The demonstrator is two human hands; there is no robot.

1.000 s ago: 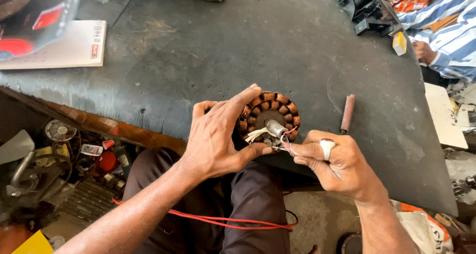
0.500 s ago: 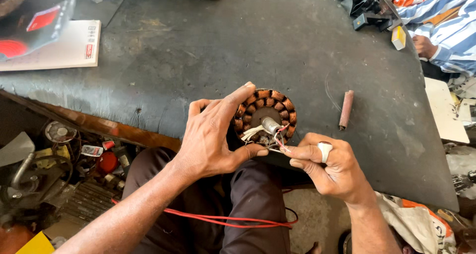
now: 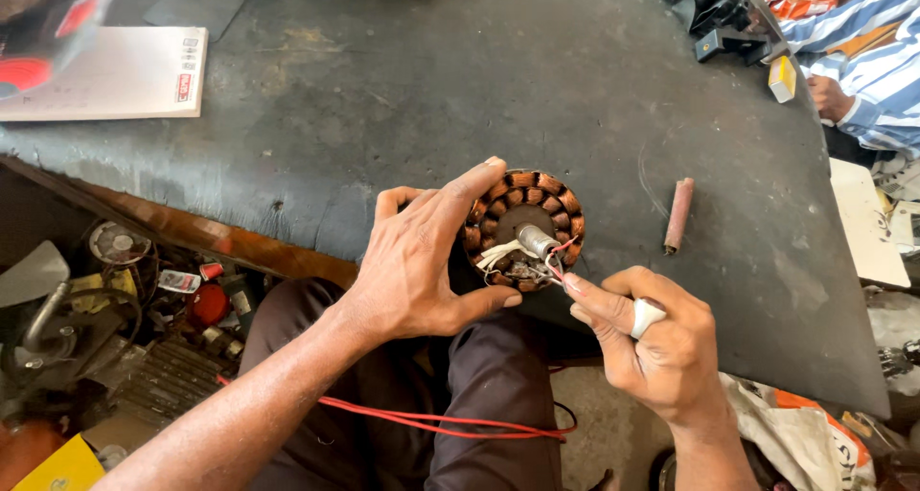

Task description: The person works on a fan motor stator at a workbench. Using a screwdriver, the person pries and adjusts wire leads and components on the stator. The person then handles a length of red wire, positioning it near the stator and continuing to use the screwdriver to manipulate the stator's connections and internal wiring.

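Left hand (image 3: 417,266) clamps the motor winding (image 3: 522,230) at the near table (image 3: 402,117) edge, thumb underneath, forefinger stretched over the copper coils. Right hand (image 3: 661,342) pinches the thin wires (image 3: 556,261) beside the metal shaft (image 3: 535,240), fingertips pressed together, a small white piece (image 3: 648,314) tucked between its fingers. Compared with a second ago the winding sits in much the same spot and the right fingers have crept closer to the centre, so the lead work looks ongoing, not finished. Brown cylinder (image 3: 678,215) lies apart on the right; red cable (image 3: 431,419) crosses the lap.
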